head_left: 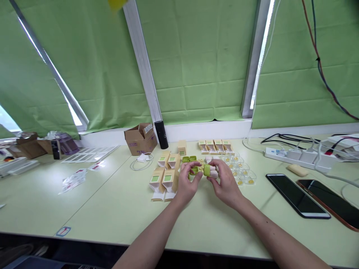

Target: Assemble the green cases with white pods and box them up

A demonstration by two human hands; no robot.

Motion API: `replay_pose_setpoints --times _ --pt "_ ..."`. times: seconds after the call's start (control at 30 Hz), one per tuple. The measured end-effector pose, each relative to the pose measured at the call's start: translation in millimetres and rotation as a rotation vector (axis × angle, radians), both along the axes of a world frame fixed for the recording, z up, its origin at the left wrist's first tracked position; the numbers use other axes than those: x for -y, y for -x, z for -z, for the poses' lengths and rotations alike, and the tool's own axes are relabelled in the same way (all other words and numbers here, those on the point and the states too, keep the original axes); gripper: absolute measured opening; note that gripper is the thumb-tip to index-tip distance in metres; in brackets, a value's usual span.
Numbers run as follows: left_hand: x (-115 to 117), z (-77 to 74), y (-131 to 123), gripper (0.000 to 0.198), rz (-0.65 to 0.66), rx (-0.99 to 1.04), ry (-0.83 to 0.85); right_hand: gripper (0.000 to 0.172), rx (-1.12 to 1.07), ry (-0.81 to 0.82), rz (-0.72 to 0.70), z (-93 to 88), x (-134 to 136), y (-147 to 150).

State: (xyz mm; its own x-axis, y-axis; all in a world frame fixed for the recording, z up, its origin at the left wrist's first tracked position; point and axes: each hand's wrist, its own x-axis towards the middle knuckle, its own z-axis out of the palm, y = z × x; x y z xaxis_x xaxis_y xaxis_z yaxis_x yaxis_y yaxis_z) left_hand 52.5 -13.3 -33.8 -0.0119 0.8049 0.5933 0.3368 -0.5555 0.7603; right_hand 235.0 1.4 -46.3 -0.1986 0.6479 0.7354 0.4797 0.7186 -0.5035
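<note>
Above the table's middle, my left hand (187, 184) pinches a small green egg-carton-like tray (194, 170) between thumb and fingers. My right hand (225, 183) grips a green tray piece (206, 170) with pale pink, rounded pieces (213, 173) showing on its right side. The two held parts are close together but apart. More green trays (189, 159) lie just behind my left hand. Several beige boxes with green windows (163, 178) stand left of it, their front flaps folded out. Clear plastic cups with yellow spots (243, 170) sit right of my right hand, which partly hides them.
A row of beige boxes (215, 145) stands at the back. Behind on the left are a cardboard box (140, 140), a black bottle (161, 134) and a white charger with cable (143, 158). To the right lie two phones (297, 194) (332, 200) and a power strip (298, 157).
</note>
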Motion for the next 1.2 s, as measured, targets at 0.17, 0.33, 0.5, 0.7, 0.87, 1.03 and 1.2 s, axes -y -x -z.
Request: replay_pose_setpoints --times 0.17,0.33,0.5,0.7,0.87,1.03,1.2 --pt "-8 6.4 1 0.011 -0.053 -0.036 0.039 0.045 0.028 -0.01 0.012 2.5 1 0" --pt "-9 9.8 -1 0.009 -0.037 -0.089 0.037 0.047 0.034 -0.026 0.005 5.6 -1 0" --pt "-9 9.2 -2 0.01 -0.024 -0.074 0.048 0.047 0.06 -0.074 0.005 6.3 -3 -1" --pt "-11 11.8 -1 0.012 -0.009 -0.048 0.096 0.041 0.067 -0.059 0.018 6.5 -3 0" --pt "-11 11.6 -1 0.014 0.01 -0.026 0.121 0.04 0.077 -0.034 0.013 5.5 -3 0" --pt "-10 10.9 -1 0.014 0.01 0.004 0.123 0.039 0.093 -0.027 0.018 4.8 -3 -1" --pt "-10 11.0 -1 0.013 0.008 0.007 0.118 0.039 0.1 -0.019 0.015 4.5 -3 -1"
